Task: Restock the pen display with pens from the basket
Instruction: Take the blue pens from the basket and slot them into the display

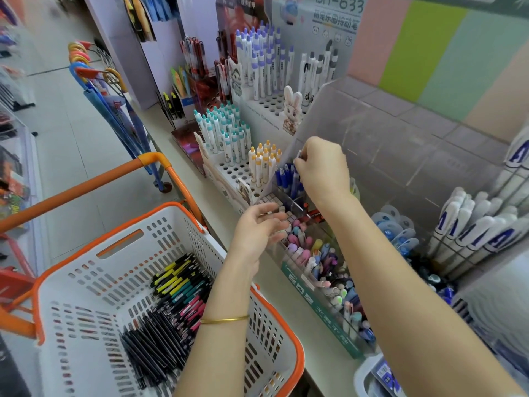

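Note:
A white basket with an orange rim (289, 328) sits at lower left. It holds black pens (160, 342) plus yellow, teal and pink ones (183, 287). On the counter stands a clear acrylic pen display (289, 202) with blue pens (286, 176) in its upper compartment and pastel pens (312, 253) lower down. My right hand (323, 167) is over the blue pens, its fingers pinched on the top of one pen. My left hand (259, 224) hovers by the display's left edge, fingers spread and holding nothing.
Left of the acrylic display stand white hole racks with teal-capped pens (226, 130), yellow-capped pens (264, 160) and purple-capped pens (266, 61). White and blue markers (475, 227) fill a rack at right. The orange cart handle (94, 181) and an aisle floor lie to the left.

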The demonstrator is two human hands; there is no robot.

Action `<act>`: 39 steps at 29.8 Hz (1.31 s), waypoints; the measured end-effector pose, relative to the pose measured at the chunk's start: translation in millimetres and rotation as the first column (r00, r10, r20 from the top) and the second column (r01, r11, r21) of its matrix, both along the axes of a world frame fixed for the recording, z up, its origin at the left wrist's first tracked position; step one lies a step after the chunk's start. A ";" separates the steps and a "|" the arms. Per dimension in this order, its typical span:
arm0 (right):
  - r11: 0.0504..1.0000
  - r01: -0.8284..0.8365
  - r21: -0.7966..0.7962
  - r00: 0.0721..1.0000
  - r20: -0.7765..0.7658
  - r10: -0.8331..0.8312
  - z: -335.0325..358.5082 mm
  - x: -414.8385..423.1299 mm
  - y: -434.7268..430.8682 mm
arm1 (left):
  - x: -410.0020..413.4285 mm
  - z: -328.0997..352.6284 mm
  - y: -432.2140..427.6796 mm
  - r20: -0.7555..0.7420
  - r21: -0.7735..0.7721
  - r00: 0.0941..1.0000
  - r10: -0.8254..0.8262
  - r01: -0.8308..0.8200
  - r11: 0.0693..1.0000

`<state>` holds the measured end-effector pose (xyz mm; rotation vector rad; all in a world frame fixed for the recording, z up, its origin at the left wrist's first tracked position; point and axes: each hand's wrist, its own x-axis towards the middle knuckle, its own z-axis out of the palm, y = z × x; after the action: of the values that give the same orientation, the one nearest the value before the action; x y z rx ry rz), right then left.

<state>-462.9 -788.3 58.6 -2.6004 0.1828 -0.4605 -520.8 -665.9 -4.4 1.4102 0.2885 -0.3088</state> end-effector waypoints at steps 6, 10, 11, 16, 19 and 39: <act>0.962 -0.038 -0.272 0.959 -0.282 -0.042 -7.4 4.4 10.2 | -3.8 1.2 1.4 0.008 0.012 1.000 -0.009 0.008 1.000; 0.980 -0.046 -0.193 0.948 -0.317 -0.018 -7.2 -0.4 7.2 | -7.7 0.1 8.2 0.020 0.010 1.000 -0.006 0.006 1.000; 0.989 -0.030 -0.145 0.963 -0.270 -0.010 -5.1 -5.7 5.6 | -8.9 -1.6 11.7 0.015 0.003 1.000 0.005 -0.005 1.000; 0.980 -0.178 0.092 0.982 -0.043 0.182 -10.6 -56.4 31.5 | -31.9 -19.5 35.3 -0.051 -0.024 0.995 0.088 -0.089 0.996; 0.911 -0.357 0.205 0.892 -0.215 0.398 -53.0 -85.0 72.0 | -62.6 -52.2 56.6 -0.132 0.022 0.974 0.182 -0.181 0.983; 0.810 -0.034 0.586 0.593 -0.640 0.489 -216.9 -154.5 122.3 | -167.6 -249.7 107.9 -0.750 0.633 0.450 0.485 0.276 0.723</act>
<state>-617.3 -666.0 -158.3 -2.0357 0.1469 0.7776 -688.4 -558.0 -254.1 1.8367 1.5626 -0.9250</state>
